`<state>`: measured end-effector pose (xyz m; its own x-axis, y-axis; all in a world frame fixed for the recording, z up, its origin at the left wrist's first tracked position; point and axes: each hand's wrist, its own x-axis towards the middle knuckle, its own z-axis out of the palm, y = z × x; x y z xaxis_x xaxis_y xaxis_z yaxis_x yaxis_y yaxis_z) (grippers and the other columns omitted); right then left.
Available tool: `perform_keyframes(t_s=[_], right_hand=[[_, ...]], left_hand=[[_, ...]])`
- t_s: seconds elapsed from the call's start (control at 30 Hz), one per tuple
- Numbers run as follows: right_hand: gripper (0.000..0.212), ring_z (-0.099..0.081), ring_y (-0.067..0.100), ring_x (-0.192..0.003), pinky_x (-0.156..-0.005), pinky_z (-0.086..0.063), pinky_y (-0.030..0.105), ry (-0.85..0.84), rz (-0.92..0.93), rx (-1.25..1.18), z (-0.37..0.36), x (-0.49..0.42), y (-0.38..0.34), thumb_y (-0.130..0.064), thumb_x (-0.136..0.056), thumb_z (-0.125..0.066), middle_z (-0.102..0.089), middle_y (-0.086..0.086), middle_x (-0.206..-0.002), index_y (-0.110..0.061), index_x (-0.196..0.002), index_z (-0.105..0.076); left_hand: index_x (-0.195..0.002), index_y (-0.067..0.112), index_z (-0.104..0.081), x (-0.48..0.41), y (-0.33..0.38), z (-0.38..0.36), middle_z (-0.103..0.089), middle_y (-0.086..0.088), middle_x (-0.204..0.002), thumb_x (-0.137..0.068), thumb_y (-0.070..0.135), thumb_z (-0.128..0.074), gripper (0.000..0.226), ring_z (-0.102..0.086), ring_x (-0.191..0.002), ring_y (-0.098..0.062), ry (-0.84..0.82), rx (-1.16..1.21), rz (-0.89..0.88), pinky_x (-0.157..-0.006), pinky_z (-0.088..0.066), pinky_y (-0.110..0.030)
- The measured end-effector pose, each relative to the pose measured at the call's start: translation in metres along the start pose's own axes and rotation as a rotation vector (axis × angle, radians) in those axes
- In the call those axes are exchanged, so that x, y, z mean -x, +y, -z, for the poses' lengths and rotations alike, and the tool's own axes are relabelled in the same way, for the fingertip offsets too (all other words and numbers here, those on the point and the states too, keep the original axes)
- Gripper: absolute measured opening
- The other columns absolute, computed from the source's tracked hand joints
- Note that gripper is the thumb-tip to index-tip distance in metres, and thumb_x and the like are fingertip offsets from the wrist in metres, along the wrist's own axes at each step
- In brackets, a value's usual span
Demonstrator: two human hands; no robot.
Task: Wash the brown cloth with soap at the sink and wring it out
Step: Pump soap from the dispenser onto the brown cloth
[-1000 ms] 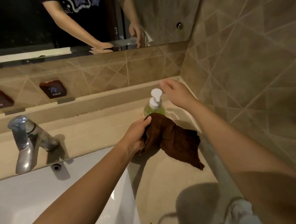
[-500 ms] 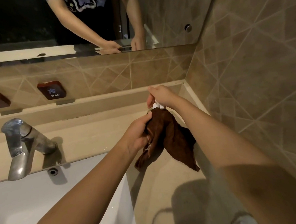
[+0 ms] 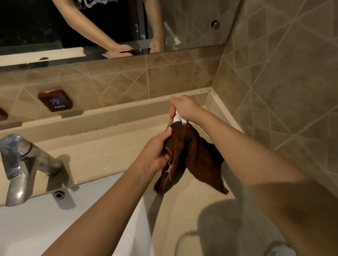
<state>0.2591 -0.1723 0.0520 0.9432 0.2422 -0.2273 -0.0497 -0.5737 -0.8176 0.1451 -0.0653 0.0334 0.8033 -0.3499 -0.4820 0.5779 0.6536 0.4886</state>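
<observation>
Right of the faucet, the left hand grips the brown cloth; the right hand curls over a white pump head, whose bottle is hidden behind the cloth.

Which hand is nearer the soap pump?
Right. The right hand holds the pump from above, fingers curled over it. The left hand is just below it, gripping the cloth.

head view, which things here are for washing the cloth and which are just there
In the job: crumpled brown cloth, white soap pump, chrome tap, white sink basin, left hand, right hand.
Just there: dark square "cold" sign, wall mirror.
</observation>
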Motion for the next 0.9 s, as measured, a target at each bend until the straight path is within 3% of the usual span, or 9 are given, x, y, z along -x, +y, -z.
perform_keyframes(t_s=[0.13, 0.27, 0.4, 0.5, 0.6, 0.73, 0.9], right_hand=[[0.061, -0.059, 0.018, -0.077, -0.086, -0.045, 0.033, 0.005, 0.029, 0.007, -0.003, -0.001, 0.003, -0.030, -0.096, -0.028, -0.064, -0.003, -0.053, -0.012, -0.047, -0.060], [0.062, -0.060, 0.021, -0.080, -0.089, -0.046, 0.036, 0.002, 0.032, 0.001, -0.003, -0.001, 0.003, -0.030, -0.096, -0.027, -0.064, -0.002, -0.055, -0.013, -0.046, -0.059], [0.062, -0.058, 0.019, -0.073, -0.087, -0.046, 0.036, 0.001, 0.020, -0.012, -0.003, 0.000, 0.003, -0.029, -0.097, -0.027, -0.062, -0.004, -0.046, -0.013, -0.046, -0.058], [0.060, -0.057, 0.017, -0.069, -0.081, -0.045, 0.032, 0.001, 0.007, -0.032, -0.003, 0.002, 0.001, -0.029, -0.097, -0.027, -0.061, -0.004, -0.043, -0.011, -0.048, -0.057], [0.059, -0.057, 0.015, -0.066, -0.073, -0.044, 0.028, -0.024, -0.007, 0.001, 0.000, 0.004, -0.002, -0.028, -0.099, -0.026, -0.063, -0.001, -0.054, -0.011, -0.053, -0.058], [0.057, -0.059, 0.019, -0.069, -0.079, -0.045, 0.032, -0.123, -0.037, 0.042, 0.006, 0.004, -0.008, -0.030, -0.099, -0.026, -0.066, 0.006, -0.064, -0.009, -0.059, -0.061], [0.058, -0.058, 0.022, -0.087, -0.092, -0.044, 0.036, -0.061, 0.003, 0.140, 0.004, -0.002, -0.006, -0.031, -0.098, -0.026, -0.066, 0.004, -0.077, -0.015, -0.056, -0.062]], left_hand=[[-0.114, 0.005, -0.061, -0.003, -0.002, 0.003, -0.074, -0.013, -0.092, -0.098, 0.017, -0.042, 0.027, -0.072, -0.083, -0.022, -0.033, 0.003, -0.031, -0.078, -0.058, -0.034], [-0.127, 0.004, -0.054, -0.005, -0.006, 0.006, -0.068, -0.015, -0.104, -0.098, 0.014, -0.041, 0.033, -0.066, -0.097, -0.025, -0.055, 0.018, -0.055, -0.089, -0.052, -0.037], [-0.124, 0.005, -0.056, -0.006, -0.009, 0.011, -0.067, -0.016, -0.108, -0.097, 0.013, -0.040, 0.032, -0.065, -0.099, -0.026, -0.079, 0.034, -0.077, -0.094, -0.049, -0.039], [-0.122, 0.005, -0.056, -0.008, -0.010, 0.012, -0.068, -0.016, -0.107, -0.096, 0.013, -0.041, 0.031, -0.067, -0.096, -0.025, -0.070, 0.034, -0.084, -0.093, -0.050, -0.039], [-0.117, 0.005, -0.059, -0.008, -0.010, 0.015, -0.070, -0.015, -0.102, -0.096, 0.012, -0.041, 0.029, -0.069, -0.091, -0.024, -0.044, 0.013, -0.095, -0.087, -0.055, -0.036], [-0.108, 0.005, -0.062, -0.005, -0.008, 0.019, -0.074, -0.012, -0.088, -0.098, 0.012, -0.040, 0.025, -0.072, -0.080, -0.021, -0.032, -0.016, -0.108, -0.070, -0.059, -0.031], [-0.111, 0.005, -0.061, -0.004, -0.008, 0.017, -0.073, -0.013, -0.091, -0.098, 0.012, -0.039, 0.026, -0.072, -0.083, -0.022, -0.055, -0.030, -0.105, -0.071, -0.058, -0.032]])
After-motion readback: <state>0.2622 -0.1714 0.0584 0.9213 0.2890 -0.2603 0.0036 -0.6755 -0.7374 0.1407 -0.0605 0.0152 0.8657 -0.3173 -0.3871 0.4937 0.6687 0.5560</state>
